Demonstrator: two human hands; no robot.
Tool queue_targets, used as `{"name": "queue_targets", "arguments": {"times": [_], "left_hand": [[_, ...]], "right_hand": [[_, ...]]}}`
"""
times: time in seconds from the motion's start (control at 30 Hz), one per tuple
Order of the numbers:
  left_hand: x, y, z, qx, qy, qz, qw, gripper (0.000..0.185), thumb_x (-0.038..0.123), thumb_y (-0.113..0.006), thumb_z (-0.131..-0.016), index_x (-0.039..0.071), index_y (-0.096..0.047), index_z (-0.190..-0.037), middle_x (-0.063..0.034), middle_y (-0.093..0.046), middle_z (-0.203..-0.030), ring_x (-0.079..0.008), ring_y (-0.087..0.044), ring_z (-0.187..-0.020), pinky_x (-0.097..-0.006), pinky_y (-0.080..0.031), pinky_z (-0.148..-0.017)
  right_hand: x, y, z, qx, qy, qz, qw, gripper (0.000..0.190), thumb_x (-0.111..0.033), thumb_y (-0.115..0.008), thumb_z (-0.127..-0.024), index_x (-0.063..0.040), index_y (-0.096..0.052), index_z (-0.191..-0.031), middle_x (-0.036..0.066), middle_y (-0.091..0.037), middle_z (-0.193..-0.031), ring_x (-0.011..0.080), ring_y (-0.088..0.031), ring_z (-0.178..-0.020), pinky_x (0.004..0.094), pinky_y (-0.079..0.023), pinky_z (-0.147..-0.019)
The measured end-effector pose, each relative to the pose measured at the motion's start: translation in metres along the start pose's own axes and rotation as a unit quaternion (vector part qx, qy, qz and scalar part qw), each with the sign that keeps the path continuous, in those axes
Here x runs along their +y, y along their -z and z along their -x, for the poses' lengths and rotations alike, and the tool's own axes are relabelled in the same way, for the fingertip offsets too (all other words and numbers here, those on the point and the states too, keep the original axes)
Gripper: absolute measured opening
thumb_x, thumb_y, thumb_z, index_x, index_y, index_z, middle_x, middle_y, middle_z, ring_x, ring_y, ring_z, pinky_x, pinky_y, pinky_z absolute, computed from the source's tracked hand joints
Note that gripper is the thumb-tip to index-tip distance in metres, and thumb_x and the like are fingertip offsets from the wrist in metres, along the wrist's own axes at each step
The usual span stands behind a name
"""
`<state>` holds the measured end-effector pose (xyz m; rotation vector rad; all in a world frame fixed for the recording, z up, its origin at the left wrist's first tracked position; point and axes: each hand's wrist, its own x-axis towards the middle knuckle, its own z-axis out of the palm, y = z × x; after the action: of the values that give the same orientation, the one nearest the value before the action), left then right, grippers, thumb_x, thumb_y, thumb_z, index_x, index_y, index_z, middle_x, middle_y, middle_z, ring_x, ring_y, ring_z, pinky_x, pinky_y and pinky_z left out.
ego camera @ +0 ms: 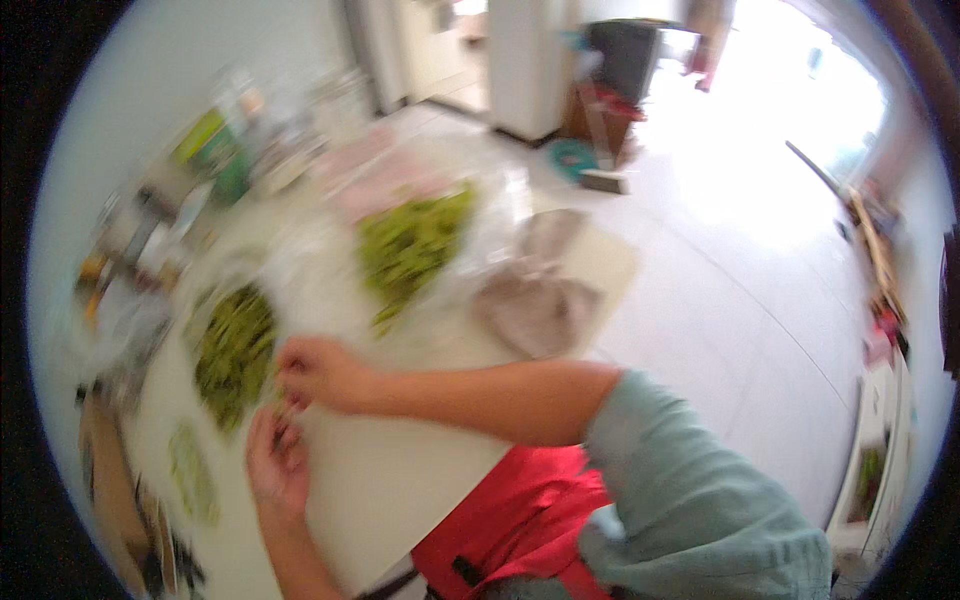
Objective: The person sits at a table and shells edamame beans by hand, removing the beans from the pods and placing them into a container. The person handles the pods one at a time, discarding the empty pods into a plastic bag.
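Note:
My left hand (279, 461) and my right hand (326, 375) meet over the near part of the pale table (375, 480), fingers curled. A small green vegetable piece (282, 396) is pinched between them, blurred and mostly covered by the fingers. Just left of my right hand lies a heap of dark green vegetable pieces (236, 352), apparently in a clear bowl or bag. Farther up the table, a brighter heap of green vegetable pieces (416, 244) rests on a clear plastic bag (491, 225). Some pale green scraps (191, 472) are spread left of my left hand.
A knotted greyish-brown bag (540, 307) sits at the table's right edge. Packets and a green container (221, 161) crowd the wall side. A cardboard piece (112, 480) stands beyond the left edge. A red apron (517, 517) covers my lap; tiled floor (697, 322) stretches right.

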<state>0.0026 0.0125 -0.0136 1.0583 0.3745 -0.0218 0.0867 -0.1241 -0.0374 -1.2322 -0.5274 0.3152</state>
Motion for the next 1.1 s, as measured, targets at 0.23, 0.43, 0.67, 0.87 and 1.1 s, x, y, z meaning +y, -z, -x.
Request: {"name": "queue_targets", "arguments": {"times": [0.23,0.43,0.67,0.87,1.1], "left_hand": [[-0.001,-0.006,0.001,0.006,-0.014,0.01,1.0,0.011,0.012,-0.048,-0.089,0.006,-0.048,-0.099,0.0007,-0.049,-0.077,-0.0054,-0.047,-0.063,-0.0159,-0.034,-0.039],[0.0,0.004,-0.005,-0.012,0.002,0.01,1.0,0.016,0.008,-0.047,-0.087,0.006,-0.046,-0.103,0.0002,-0.05,-0.081,-0.005,-0.048,-0.064,-0.0148,-0.035,-0.04],[-0.005,-0.005,0.0,-0.033,0.014,-0.029,0.999,0.018,0.022,-0.049,-0.091,0.007,-0.051,-0.101,0.0035,-0.051,-0.077,-0.0016,-0.046,-0.061,-0.0139,-0.034,-0.041],[-0.01,0.0,-0.002,-0.022,-0.016,-0.038,0.999,0.023,0.029,-0.046,-0.093,0.01,-0.055,-0.102,0.0053,-0.052,-0.076,-0.0022,-0.044,-0.061,-0.0153,-0.033,-0.042],[-0.009,0.007,-0.007,-0.046,-0.008,-0.096,0.994,0.025,0.033,-0.044,-0.093,0.013,-0.053,-0.105,0.0079,-0.049,-0.073,-0.0005,-0.04,-0.056,-0.0157,-0.03,-0.043]], "right_hand": [[-0.014,0.001,0.003,0.038,-0.035,-0.093,0.994,0.008,-0.002,-0.053,-0.082,0.003,-0.047,-0.083,0.009,-0.054,-0.067,0.0148,-0.058,-0.058,0.0271,-0.05,-0.051],[-0.01,-0.01,0.004,0.054,0.035,-0.032,0.997,0.007,0.0,-0.052,-0.082,0.002,-0.045,-0.081,0.009,-0.053,-0.067,0.0139,-0.056,-0.057,0.0271,-0.046,-0.049],[-0.006,-0.006,0.0,0.128,0.131,0.111,0.977,0.011,0.003,-0.053,-0.073,-0.001,-0.047,-0.081,0.012,-0.055,-0.07,0.0226,-0.056,-0.066,0.0325,-0.045,-0.058],[-0.005,-0.015,0.01,0.071,0.27,0.402,0.872,0.018,-0.007,-0.06,-0.063,-0.003,-0.049,-0.077,0.014,-0.055,-0.077,0.0327,-0.054,-0.073,0.0395,-0.045,-0.066],[-0.012,-0.014,0.009,-0.013,0.245,0.415,0.876,0.018,-0.007,-0.061,-0.058,-0.003,-0.051,-0.072,0.014,-0.056,-0.073,0.0337,-0.056,-0.074,0.04,-0.046,-0.064]]}}
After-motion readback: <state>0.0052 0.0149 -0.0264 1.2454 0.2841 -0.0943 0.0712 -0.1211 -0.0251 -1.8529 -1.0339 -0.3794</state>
